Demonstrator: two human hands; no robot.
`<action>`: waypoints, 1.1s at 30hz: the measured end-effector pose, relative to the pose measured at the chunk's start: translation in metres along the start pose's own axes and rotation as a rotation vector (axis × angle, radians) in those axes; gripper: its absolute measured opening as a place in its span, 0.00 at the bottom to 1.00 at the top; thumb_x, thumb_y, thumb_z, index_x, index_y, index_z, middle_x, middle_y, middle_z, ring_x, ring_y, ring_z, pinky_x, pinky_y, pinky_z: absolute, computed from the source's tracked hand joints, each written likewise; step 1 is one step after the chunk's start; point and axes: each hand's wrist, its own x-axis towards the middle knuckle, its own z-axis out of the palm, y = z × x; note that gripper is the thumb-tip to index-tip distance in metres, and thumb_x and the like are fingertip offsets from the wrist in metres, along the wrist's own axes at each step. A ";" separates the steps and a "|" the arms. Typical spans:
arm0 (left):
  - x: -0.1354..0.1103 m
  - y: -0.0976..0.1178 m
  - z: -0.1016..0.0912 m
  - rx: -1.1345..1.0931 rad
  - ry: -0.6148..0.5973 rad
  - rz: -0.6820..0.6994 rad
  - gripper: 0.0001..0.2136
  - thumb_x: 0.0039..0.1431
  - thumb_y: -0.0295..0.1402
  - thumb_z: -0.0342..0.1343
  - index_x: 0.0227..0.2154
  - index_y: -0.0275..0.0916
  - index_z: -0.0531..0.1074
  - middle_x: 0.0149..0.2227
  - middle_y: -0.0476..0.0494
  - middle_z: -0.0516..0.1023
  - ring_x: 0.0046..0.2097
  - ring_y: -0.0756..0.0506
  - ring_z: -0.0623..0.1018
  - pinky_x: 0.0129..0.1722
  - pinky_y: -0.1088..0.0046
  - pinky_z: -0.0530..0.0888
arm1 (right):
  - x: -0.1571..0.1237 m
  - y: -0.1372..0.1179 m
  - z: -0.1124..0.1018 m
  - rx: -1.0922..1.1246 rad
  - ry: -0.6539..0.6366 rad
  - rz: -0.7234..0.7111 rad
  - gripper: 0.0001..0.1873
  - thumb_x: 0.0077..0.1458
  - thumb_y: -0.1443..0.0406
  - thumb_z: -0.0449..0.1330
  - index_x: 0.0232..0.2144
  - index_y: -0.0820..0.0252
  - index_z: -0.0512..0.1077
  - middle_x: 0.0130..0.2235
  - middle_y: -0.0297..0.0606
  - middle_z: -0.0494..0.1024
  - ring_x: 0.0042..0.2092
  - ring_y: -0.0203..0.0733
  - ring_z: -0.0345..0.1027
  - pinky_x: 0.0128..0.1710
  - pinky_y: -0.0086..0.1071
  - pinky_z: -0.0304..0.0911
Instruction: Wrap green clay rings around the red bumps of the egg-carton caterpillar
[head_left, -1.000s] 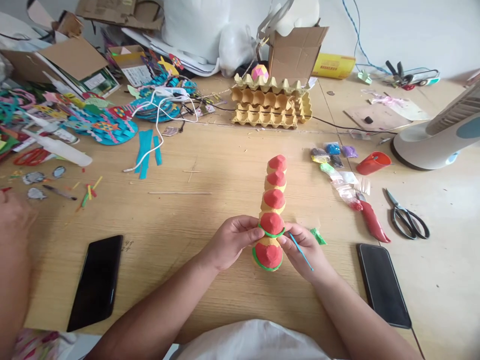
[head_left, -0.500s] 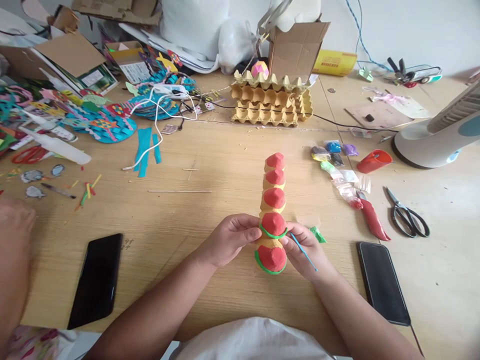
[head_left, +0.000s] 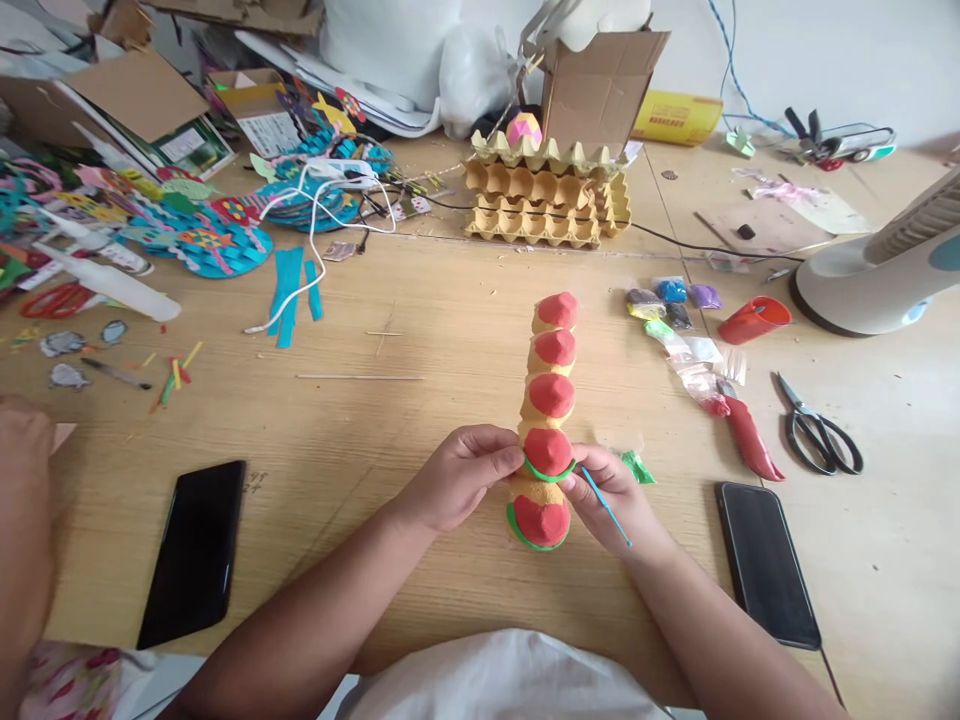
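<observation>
A strip of egg carton (head_left: 553,398) stretches away from me, its row of bumps capped in red clay. Green clay rims the two nearest bumps. My left hand (head_left: 469,475) pinches the strip's left side by the second bump, thumb and fingers closed on it. On the opposite side, my right hand (head_left: 611,495) is closed at the end of the green rim and also keeps a thin blue stick (head_left: 606,505) between its fingers. Behind the right hand lies a small packet of green clay (head_left: 637,467).
Phones lie at left (head_left: 193,555) and right (head_left: 768,565). Scissors (head_left: 817,425), a red-handled knife (head_left: 752,440), a red cup (head_left: 754,320) and clay packets (head_left: 671,290) are on the right. Egg cartons (head_left: 536,205) stand at the back. Another person's hand (head_left: 26,450) rests at left.
The far end of the carton strip has tipped slightly rightward and the near end slightly left. Both hands keep their hold. The view has shifted a little.
</observation>
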 end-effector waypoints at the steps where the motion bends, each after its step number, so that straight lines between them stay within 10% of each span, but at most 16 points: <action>1: 0.000 0.000 0.000 -0.020 -0.006 -0.014 0.13 0.50 0.43 0.74 0.29 0.38 0.84 0.30 0.44 0.83 0.34 0.47 0.79 0.38 0.70 0.75 | 0.000 0.000 0.000 0.007 -0.008 -0.005 0.10 0.60 0.54 0.69 0.39 0.52 0.80 0.38 0.36 0.85 0.39 0.41 0.78 0.43 0.35 0.73; 24: 0.001 -0.002 0.002 -0.191 0.005 -0.038 0.15 0.50 0.43 0.74 0.26 0.34 0.82 0.26 0.44 0.79 0.30 0.49 0.75 0.32 0.75 0.72 | 0.002 -0.003 0.005 0.028 -0.036 -0.042 0.06 0.62 0.57 0.69 0.38 0.51 0.82 0.35 0.35 0.84 0.36 0.39 0.75 0.40 0.33 0.71; 33: -0.001 -0.011 -0.003 -0.202 -0.087 -0.039 0.20 0.57 0.45 0.69 0.45 0.34 0.83 0.44 0.36 0.84 0.43 0.43 0.81 0.43 0.68 0.77 | 0.002 -0.006 0.013 0.043 0.043 -0.085 0.07 0.61 0.56 0.69 0.37 0.52 0.81 0.35 0.34 0.82 0.35 0.38 0.73 0.41 0.34 0.72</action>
